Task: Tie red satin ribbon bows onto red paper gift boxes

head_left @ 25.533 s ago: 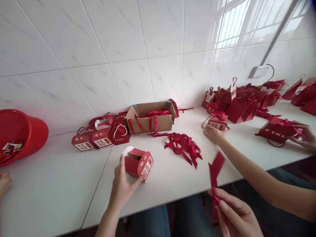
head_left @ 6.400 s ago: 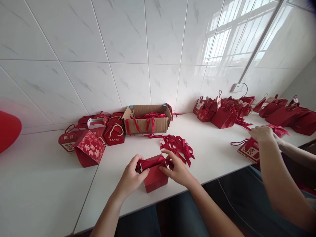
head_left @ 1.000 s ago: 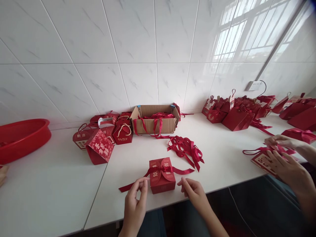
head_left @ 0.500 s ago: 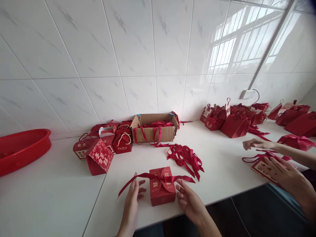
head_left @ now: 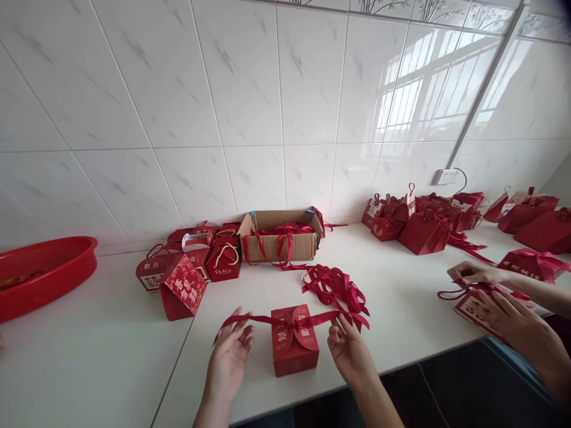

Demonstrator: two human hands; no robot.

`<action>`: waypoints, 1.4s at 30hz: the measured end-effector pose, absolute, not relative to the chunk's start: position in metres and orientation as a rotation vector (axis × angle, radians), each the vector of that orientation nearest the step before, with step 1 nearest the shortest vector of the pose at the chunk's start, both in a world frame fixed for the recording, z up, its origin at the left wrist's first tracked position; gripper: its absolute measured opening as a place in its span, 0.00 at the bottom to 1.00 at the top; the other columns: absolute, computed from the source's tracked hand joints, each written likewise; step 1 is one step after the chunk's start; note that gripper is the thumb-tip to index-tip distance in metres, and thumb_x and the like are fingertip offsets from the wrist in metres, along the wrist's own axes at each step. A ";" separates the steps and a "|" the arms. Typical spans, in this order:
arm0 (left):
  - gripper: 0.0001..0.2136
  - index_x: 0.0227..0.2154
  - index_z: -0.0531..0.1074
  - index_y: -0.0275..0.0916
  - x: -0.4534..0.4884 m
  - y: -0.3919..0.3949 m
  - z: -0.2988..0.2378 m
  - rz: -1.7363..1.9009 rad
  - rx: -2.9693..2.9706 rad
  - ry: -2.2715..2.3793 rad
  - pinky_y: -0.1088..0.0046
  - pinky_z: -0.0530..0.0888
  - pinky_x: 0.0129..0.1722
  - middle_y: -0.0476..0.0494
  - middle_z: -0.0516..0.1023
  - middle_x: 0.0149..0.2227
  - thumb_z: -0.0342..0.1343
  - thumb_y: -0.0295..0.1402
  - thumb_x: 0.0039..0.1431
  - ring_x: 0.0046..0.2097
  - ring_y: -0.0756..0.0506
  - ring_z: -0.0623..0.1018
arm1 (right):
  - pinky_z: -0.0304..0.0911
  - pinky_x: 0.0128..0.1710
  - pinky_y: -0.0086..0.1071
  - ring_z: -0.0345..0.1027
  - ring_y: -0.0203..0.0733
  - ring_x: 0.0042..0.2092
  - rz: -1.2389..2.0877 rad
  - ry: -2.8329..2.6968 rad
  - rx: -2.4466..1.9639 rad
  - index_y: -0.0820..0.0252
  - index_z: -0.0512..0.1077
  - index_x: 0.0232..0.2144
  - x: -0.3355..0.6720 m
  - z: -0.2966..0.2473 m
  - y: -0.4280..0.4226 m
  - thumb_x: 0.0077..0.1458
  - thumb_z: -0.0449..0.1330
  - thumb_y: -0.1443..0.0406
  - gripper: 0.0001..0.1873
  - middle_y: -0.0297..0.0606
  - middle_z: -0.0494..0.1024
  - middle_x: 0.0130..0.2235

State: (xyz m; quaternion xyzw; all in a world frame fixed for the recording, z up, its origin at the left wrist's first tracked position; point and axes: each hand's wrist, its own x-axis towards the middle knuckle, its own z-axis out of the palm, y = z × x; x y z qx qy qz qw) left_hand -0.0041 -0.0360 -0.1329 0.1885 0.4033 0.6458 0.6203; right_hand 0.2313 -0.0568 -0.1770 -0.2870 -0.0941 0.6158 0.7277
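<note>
A small red gift box [head_left: 295, 358] with gold characters stands on the white table in front of me. A dark red ribbon [head_left: 259, 319] is threaded through the rounded flaps on its top and stretches out to both sides. My left hand [head_left: 229, 345] has the ribbon's left length between its fingers, left of the box. On the right, my right hand [head_left: 350, 348] pinches the other length between thumb and fingers. Neither hand touches the box. Just behind it lies a loose heap of red ribbons [head_left: 332, 285].
A cardboard box [head_left: 267, 248] of ribbons stands by the wall, with finished-looking red boxes [head_left: 223, 258] to its left. A red basin [head_left: 53, 285] is far left. At right, a co-worker's hands [head_left: 504, 303] handle another red box; more boxes [head_left: 423, 232] crowd behind.
My hands have moved outward from the box's sides and taken hold of the ribbon's two lengths. The co-worker's far hand has lowered onto their box.
</note>
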 end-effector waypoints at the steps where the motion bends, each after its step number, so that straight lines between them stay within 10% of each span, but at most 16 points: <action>1: 0.21 0.44 0.74 0.41 -0.005 -0.037 -0.127 1.505 0.498 0.936 0.77 0.73 0.28 0.45 0.79 0.40 0.63 0.24 0.43 0.33 0.49 0.77 | 0.64 0.21 0.18 0.65 0.25 0.24 1.329 -0.207 -0.642 0.58 0.74 0.27 0.234 -0.171 -0.057 0.38 0.73 0.62 0.14 0.27 0.73 0.26; 12: 0.16 0.20 0.64 0.38 0.016 -0.034 -0.045 1.574 1.255 1.087 0.78 0.60 0.25 0.54 0.58 0.21 0.59 0.42 0.55 0.25 0.53 0.59 | 0.58 0.27 0.28 0.59 0.32 0.26 1.034 -0.961 -0.874 0.58 0.73 0.31 0.230 -0.076 -0.048 0.51 0.65 0.58 0.10 0.30 0.68 0.24; 42: 0.09 0.35 0.72 0.40 0.030 -0.032 -0.004 1.501 2.048 1.443 0.71 0.69 0.33 0.45 0.73 0.30 0.56 0.40 0.57 0.31 0.46 0.73 | 0.53 0.22 0.26 0.54 0.31 0.24 0.853 -1.251 -0.854 0.60 0.66 0.25 0.218 -0.020 -0.030 0.55 0.59 0.52 0.18 0.29 0.63 0.22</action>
